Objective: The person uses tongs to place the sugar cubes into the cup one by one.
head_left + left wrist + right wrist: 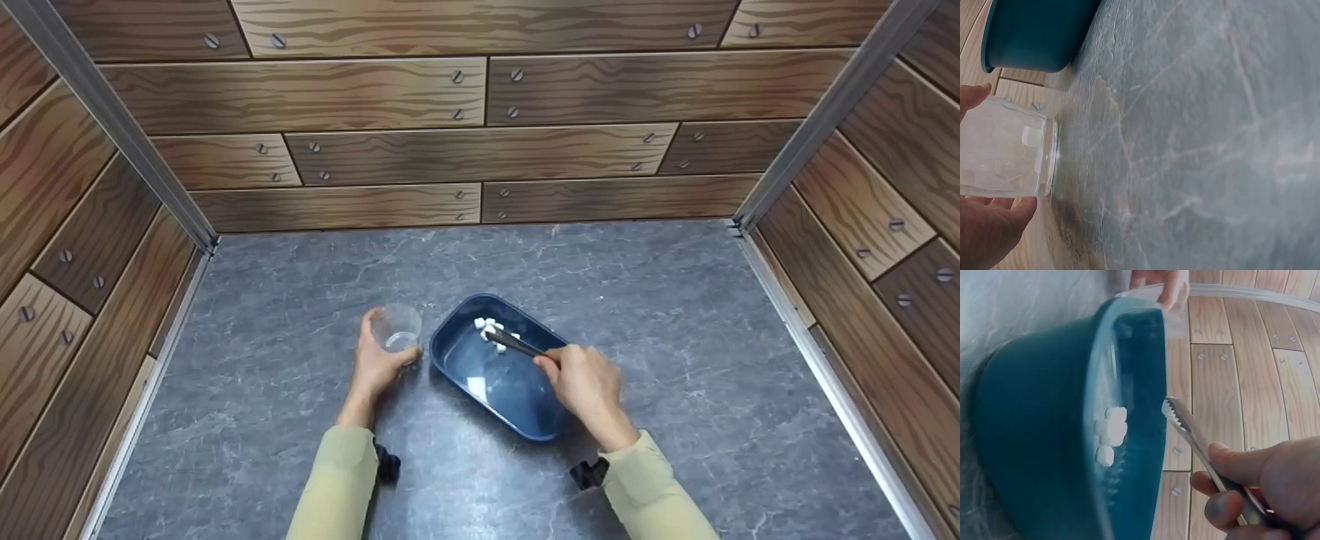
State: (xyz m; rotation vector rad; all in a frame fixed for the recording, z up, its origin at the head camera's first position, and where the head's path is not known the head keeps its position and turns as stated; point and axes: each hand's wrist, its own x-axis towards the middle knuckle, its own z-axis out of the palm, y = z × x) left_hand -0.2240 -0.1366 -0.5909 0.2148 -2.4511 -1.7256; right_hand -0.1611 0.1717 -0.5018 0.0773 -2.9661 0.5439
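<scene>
My left hand [377, 361] grips a clear glass [396, 327] from the side, thumb and fingers on opposite walls. Through its wall, the left wrist view shows one small white piece [1031, 136] near the base. My right hand [589, 379] holds metal serrated tongs [1193, 436], which reach over the blue tray [517, 409]. Several small white pieces [1111, 430], like mini marshmallows, lie together inside the tray near its far left end. In the right wrist view the tong tips stand above the pieces, close together, with no piece showing between them.
Wood-patterned walls [390, 157] enclose the grey marbled tabletop [300, 277] at the back and sides. Metal rails [817, 360] run along the side edges. The tray stands at an angle, just right of the glass.
</scene>
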